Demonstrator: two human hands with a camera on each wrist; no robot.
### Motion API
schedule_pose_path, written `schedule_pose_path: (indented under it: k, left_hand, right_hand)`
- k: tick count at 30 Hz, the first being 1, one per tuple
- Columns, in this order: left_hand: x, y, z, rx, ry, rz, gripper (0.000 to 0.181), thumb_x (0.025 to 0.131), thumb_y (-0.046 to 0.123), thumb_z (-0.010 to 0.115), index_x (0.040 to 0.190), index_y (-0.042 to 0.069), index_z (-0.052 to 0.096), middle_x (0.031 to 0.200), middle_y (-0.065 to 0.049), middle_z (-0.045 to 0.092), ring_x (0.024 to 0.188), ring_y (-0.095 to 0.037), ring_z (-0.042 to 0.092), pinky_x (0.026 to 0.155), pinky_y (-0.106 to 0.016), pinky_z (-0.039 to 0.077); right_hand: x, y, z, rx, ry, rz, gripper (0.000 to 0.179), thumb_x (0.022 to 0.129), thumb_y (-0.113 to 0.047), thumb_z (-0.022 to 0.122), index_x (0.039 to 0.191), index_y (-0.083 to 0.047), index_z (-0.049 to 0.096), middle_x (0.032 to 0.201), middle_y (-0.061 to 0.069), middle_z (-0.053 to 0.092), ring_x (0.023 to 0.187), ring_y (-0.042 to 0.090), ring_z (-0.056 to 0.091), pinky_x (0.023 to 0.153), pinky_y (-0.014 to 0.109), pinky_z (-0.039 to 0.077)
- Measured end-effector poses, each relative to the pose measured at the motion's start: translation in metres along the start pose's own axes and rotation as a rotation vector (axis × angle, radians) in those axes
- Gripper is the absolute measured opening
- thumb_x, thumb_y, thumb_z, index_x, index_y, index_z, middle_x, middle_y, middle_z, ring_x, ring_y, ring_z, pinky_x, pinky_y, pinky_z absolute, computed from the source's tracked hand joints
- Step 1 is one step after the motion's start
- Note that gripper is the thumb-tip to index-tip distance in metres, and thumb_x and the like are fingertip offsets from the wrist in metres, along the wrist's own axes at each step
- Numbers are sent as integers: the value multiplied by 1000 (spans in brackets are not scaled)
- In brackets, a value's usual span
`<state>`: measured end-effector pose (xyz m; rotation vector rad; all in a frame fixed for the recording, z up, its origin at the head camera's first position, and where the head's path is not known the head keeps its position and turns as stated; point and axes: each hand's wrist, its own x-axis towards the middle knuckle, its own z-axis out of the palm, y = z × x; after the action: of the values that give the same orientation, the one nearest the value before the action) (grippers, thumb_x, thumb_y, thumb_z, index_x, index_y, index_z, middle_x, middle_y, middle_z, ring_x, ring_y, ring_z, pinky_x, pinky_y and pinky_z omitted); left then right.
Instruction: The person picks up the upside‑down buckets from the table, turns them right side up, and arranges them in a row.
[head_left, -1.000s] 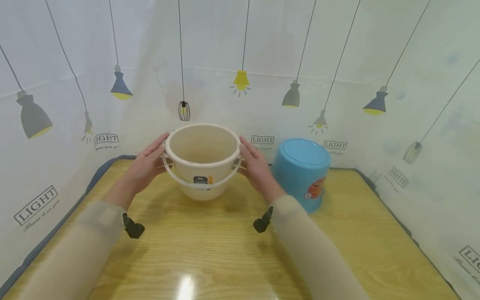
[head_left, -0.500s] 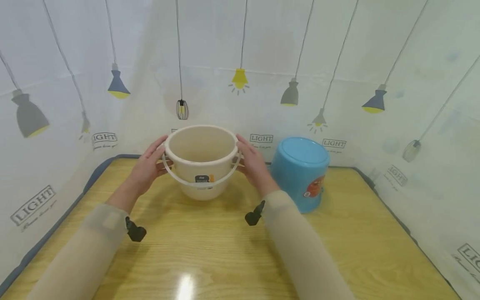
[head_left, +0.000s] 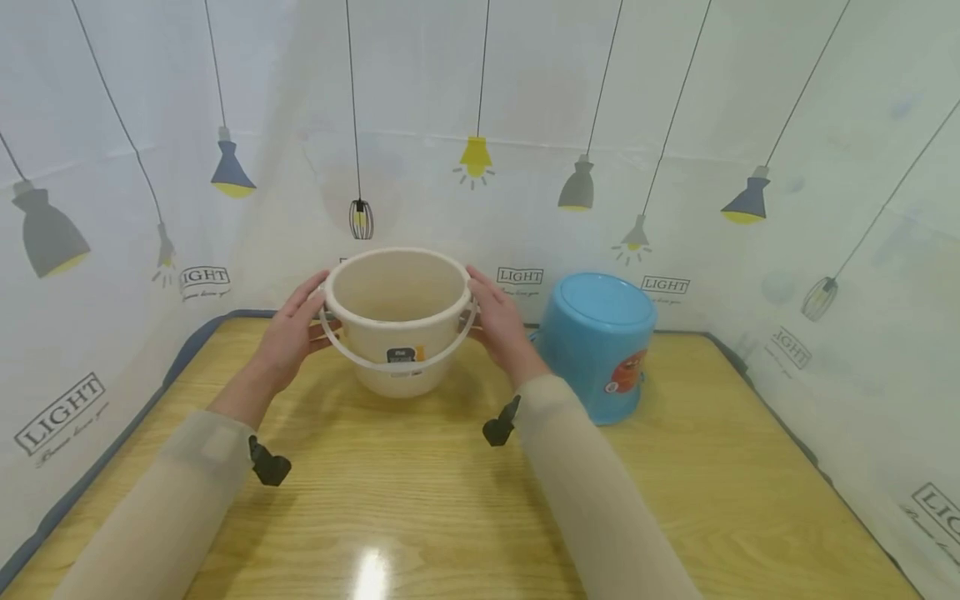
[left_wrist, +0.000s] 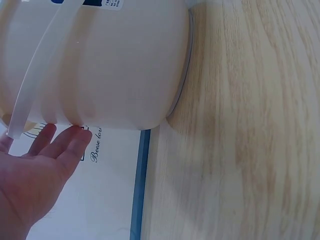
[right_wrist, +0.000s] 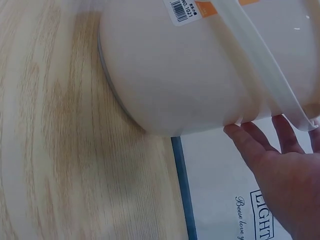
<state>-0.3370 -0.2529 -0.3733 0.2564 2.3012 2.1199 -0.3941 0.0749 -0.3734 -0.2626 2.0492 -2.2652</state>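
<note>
A cream plastic bucket (head_left: 401,379) stands upright on the wooden table, its mouth up and its white handle (head_left: 375,365) hanging down the near side. On its left side, just below the rim, my left hand (head_left: 291,333) touches the wall with extended fingers. My right hand (head_left: 502,329) touches the opposite side in the same manner. Both wrist views show fingertips (left_wrist: 80,136) against the bucket's wall, around the handle's end. The far side of the bucket is hidden. To the right, a blue bucket (head_left: 585,358) sits upside down with a red round sticker on it.
The wooden table (head_left: 420,500) has a dark blue edging (head_left: 183,354) at its left and back. White sheeting (head_left: 420,83) printed with lamps hangs close behind and on both sides. The blue bucket stands close to my right wrist.
My right forearm has swung slightly left, and the whole view has shifted a little. Both hands stay at the cream bucket's sides, and the bucket remains in nearly the same place.
</note>
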Motion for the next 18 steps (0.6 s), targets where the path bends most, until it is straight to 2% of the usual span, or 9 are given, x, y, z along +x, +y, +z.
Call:
schedule_pose_path:
  k: [5,7,9,12,14,16,18]
  left_hand:
    - [1,-1,-1,17,6,0,62,118,54,35,176,39,21,182,-15,23,156,-49,45,121,-43,54]
    - [1,-2,-2,30,17,0,63,118,55,37,176,38,21,181,-15,26,154,-42,51,119,-40,56]
    - [0,-3,-4,40,30,4,66,117,57,37,177,35,19,180,-16,30,148,-30,59,111,-32,60]
    - [-3,-3,-5,19,93,30,69,117,55,40,177,26,22,177,-22,35,131,-11,67,97,-20,62]
    - [-6,-2,-4,8,143,68,68,118,50,41,176,19,26,173,-21,41,122,-3,66,94,-17,62]
    - [-9,1,-3,22,207,112,64,118,45,43,173,14,33,168,-23,46,124,-7,66,95,-17,62]
    - [-12,5,-1,70,263,156,60,119,41,44,170,12,39,165,-20,51,131,-11,64,98,-16,61]
  right_hand:
    - [1,0,1,-16,13,-10,51,113,-50,55,162,-35,55,171,0,51,133,35,69,114,53,59]
    - [0,0,2,-19,24,-21,52,113,-49,56,162,-32,56,170,-1,52,140,32,65,116,52,57]
    - [-1,-2,4,-32,52,-28,54,112,-50,57,162,-29,56,170,-2,52,147,29,60,120,50,55]
    - [-3,-5,7,-64,102,-39,57,114,-51,51,164,-22,53,171,1,51,156,28,52,128,50,47]
    - [-6,-8,7,-102,138,-38,61,115,-54,48,166,-21,49,173,2,49,159,28,48,132,50,42]
    - [-11,-14,6,-134,168,-47,63,115,-56,44,167,-22,47,173,3,48,160,29,47,134,51,38]
    - [-16,-20,4,-147,187,-68,62,115,-55,46,168,-24,46,175,2,45,161,29,46,134,50,37]
